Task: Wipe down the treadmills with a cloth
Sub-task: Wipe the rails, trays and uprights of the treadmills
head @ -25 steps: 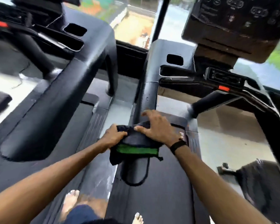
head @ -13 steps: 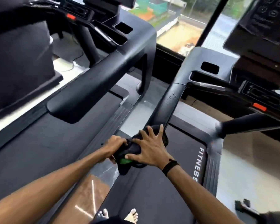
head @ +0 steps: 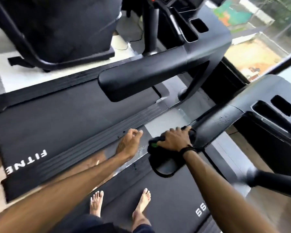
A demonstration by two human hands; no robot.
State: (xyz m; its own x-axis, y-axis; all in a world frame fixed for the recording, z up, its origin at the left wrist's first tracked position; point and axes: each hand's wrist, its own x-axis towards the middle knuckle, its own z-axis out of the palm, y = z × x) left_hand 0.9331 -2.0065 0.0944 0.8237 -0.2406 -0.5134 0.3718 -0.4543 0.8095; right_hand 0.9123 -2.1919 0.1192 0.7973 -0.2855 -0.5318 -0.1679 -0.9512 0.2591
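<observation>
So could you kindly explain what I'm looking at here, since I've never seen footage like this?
There is no robot here. A person wears a camera on the head, looking down at their own arms and bare feet. They stand on a treadmill belt; a second treadmill sits beside it on their left. The right hand presses a dark cloth with a green patch onto the near end of the treadmill's handrail. The left hand is free, holding nothing, loosely curled above the gap between the two machines.
</observation>
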